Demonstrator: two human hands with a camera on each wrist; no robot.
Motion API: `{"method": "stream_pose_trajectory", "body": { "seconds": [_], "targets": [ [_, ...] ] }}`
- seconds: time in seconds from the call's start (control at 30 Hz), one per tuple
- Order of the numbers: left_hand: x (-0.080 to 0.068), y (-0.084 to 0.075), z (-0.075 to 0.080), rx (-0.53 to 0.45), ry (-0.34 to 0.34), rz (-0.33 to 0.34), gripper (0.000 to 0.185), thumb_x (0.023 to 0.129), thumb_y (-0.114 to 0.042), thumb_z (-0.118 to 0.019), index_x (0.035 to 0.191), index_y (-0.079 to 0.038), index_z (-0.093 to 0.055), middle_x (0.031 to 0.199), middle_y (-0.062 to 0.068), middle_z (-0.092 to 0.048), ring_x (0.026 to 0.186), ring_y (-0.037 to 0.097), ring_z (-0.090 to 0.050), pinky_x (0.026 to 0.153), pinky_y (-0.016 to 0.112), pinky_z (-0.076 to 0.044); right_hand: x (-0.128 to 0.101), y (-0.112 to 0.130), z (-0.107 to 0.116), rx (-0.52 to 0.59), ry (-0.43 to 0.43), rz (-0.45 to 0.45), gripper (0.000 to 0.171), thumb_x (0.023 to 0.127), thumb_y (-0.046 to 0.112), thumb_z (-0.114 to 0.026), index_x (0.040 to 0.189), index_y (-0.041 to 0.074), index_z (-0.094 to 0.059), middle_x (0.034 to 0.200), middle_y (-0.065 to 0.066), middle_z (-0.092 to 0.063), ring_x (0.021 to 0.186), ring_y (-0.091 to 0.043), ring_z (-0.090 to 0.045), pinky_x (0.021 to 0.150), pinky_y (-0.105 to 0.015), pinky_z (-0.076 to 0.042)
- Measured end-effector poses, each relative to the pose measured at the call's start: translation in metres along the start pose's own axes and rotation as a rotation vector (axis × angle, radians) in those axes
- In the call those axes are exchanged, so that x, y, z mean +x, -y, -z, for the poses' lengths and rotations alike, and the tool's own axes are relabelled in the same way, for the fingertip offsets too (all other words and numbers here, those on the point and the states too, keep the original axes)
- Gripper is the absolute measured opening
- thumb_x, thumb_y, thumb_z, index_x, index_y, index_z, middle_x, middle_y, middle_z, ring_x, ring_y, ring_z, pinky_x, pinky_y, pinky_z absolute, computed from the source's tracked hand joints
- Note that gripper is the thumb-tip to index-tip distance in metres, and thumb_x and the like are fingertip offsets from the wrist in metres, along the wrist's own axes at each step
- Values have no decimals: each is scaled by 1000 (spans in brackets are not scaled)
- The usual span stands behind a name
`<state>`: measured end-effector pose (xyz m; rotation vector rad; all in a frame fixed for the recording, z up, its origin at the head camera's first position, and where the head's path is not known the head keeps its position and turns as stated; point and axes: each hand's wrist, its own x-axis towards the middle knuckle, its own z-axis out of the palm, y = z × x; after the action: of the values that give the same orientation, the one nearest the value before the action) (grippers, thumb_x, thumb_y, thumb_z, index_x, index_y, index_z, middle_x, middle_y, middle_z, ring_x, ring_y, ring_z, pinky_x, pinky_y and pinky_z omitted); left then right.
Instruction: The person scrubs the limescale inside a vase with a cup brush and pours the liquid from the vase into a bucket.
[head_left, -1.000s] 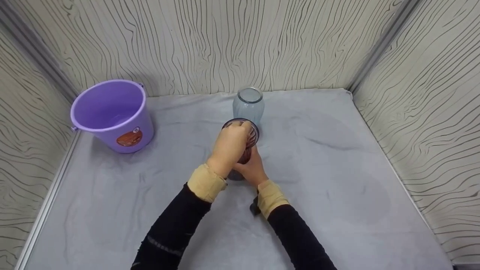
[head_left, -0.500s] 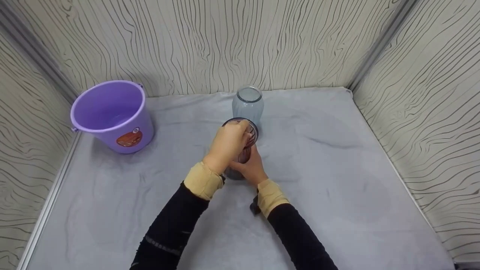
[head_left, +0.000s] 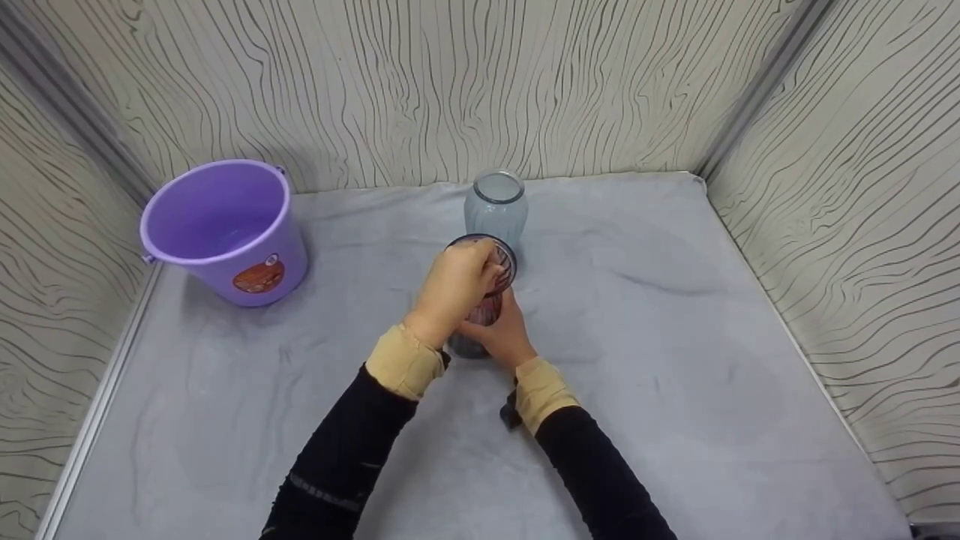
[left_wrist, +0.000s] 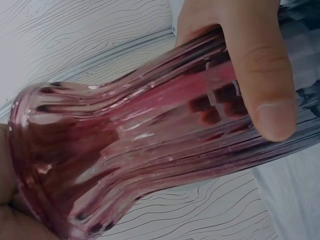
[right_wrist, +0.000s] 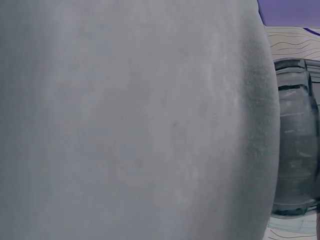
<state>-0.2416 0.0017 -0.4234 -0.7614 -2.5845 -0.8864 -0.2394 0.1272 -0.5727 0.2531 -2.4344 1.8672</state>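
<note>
A ribbed glass vase (left_wrist: 165, 125), reddish near its flared neck and grey toward the base, leans with its mouth toward the front in the head view. My right hand (head_left: 510, 334) grips its body from the right, thumb across the glass. Over the mouth, my left hand (head_left: 457, 281) has curled fingers that reach in past the rim (head_left: 513, 262). Through the wall, a long pink form (left_wrist: 220, 76) runs down inside from the neck; I cannot tell what it is. In the right wrist view the glass base (right_wrist: 296, 145) shows at the right edge.
A pale blue glass vase (head_left: 496, 214) stands upright just behind the held one. To the left is a purple bucket (head_left: 255, 247) with an orange label. Grey cloth (head_left: 660, 360) covers the table, and wood-patterned walls (head_left: 420, 90) enclose its back and sides.
My left wrist has shifted slightly left and up, its fingers staying at the mouth. The held vase's base has moved a little left. The right hand keeps nearly the same place.
</note>
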Motion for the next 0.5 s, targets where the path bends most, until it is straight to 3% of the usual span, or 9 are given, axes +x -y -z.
{"method": "stream_pose_trajectory", "body": {
  "seconds": [0.27, 0.5],
  "targets": [
    [-1, -4, 1, 19, -20, 20, 13, 93, -8, -72, 87, -3, -61, 83, 10, -64, 82, 27, -67, 72, 40, -56, 0, 0, 1, -6, 12, -13, 108, 77, 41, -87, 155, 2, -24, 156, -16, -39, 140, -27, -43, 116, -45, -35],
    [-1, -8, 0, 65, 5, 32, 10, 94, -6, -69, 90, -2, -62, 86, 12, -65, 85, 31, -68, 74, 43, -56, 0, -1, 1, -5, 2, 16, 106, 76, 29, -88, 155, -1, -24, 155, -19, -39, 139, -30, -43, 116, -45, -34]
  ]
}}
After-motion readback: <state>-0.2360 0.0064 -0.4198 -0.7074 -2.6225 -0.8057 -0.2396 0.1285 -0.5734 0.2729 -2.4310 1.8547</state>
